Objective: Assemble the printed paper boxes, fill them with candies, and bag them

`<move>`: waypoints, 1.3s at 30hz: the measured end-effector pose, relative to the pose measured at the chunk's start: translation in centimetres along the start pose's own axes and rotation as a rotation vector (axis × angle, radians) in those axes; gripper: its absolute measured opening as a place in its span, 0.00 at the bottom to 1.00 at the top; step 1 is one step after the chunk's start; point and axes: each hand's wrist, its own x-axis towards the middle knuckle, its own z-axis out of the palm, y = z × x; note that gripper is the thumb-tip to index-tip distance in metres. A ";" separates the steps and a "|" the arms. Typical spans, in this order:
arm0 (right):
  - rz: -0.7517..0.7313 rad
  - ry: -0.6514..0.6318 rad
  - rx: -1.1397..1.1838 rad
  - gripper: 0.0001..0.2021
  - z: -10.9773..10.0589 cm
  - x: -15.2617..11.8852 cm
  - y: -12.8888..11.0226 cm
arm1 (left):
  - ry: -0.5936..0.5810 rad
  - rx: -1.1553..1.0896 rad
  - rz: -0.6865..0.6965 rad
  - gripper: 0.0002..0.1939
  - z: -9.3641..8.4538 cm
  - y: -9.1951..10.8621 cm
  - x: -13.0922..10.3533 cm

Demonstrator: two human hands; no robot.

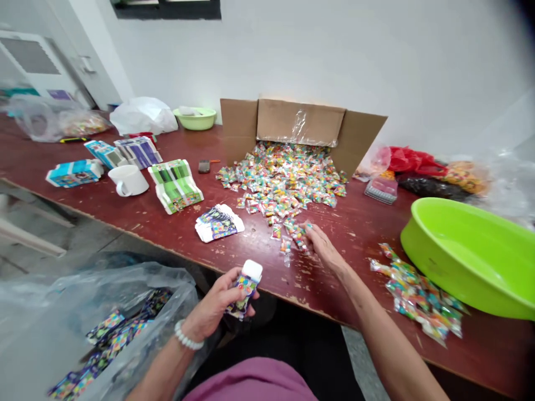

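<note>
My left hand [232,295] grips a small printed candy box [246,287] in front of the table edge, its white top flap raised. My right hand [320,244] reaches to the near edge of a heap of wrapped candies [288,178], its fingers curled on a few of them; the fingertips are partly hidden. The heap spills out of a cardboard box [301,122] lying on its side. Flat, unfilled boxes [219,223] in the same print lie stacked left of the heap.
A clear plastic bag [175,278] with several printed boxes hangs at lower left. On the table stand a white mug [128,180], bundled green cartons [175,185] and a large green basin [468,256] beside loose candies [422,298]. Red bags [413,160] lie at the back right.
</note>
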 end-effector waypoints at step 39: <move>0.069 -0.355 0.508 0.19 4.6 -7.4 -6.0 | 0.134 -0.283 -0.001 0.26 3.4 0.0 0.5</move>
